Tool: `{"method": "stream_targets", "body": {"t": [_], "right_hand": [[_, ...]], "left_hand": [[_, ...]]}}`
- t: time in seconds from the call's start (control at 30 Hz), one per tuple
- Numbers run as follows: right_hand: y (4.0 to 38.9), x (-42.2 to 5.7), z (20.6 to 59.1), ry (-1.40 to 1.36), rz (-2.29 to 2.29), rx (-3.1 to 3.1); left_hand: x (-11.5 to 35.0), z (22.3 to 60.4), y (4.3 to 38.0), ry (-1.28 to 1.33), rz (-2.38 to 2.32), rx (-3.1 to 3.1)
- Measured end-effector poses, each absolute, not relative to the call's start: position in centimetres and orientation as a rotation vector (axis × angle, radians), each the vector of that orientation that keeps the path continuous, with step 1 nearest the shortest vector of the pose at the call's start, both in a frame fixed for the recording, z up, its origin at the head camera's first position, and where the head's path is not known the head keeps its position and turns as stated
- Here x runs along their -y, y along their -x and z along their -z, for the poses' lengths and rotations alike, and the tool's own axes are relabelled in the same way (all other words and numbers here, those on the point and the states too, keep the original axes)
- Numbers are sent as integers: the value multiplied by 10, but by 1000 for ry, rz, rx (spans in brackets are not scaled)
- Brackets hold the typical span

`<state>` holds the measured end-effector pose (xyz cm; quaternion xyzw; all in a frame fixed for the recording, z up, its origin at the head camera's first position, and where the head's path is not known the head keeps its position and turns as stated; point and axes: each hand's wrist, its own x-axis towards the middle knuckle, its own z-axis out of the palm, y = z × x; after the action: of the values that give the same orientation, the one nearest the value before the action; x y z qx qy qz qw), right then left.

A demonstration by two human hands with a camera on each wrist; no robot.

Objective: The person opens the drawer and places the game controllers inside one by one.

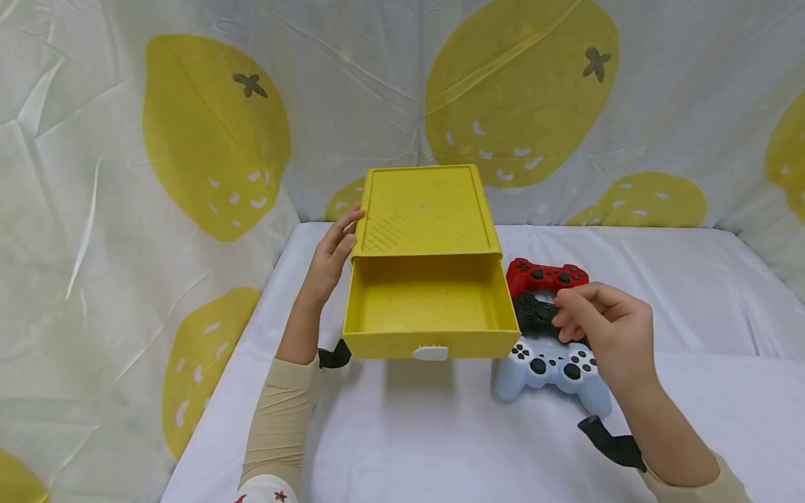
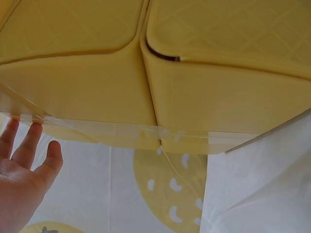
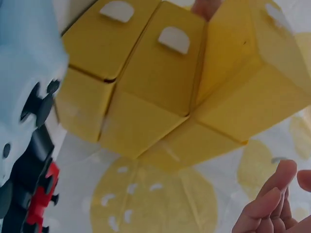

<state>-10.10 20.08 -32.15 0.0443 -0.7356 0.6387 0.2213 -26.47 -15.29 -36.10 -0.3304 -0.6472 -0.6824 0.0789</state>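
Observation:
A yellow drawer box stands on the white cloth, its top drawer pulled out and its bare inside showing. My left hand rests against the box's left side, its fingertips also at the box edge in the left wrist view. Over the game controllers at the box's right, my right hand hovers with loosely bent fingers and holds nothing. A red controller lies farthest back, a black controller in the middle and a light blue controller in front. My right hand partly hides the black one.
Two lower drawers with white handles are closed in the right wrist view. Clear tape runs along the box in the left wrist view. A lemon-print curtain hangs behind and at the left of the white-covered table.

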Motion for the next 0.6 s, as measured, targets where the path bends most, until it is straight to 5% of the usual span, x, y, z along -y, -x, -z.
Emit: {"method": "stream_targets", "body": {"t": [0.6], "right_hand": [[172, -292, 362, 120, -1514, 2679]], "left_hand": [[152, 360, 264, 991, 2037, 1935]]}}
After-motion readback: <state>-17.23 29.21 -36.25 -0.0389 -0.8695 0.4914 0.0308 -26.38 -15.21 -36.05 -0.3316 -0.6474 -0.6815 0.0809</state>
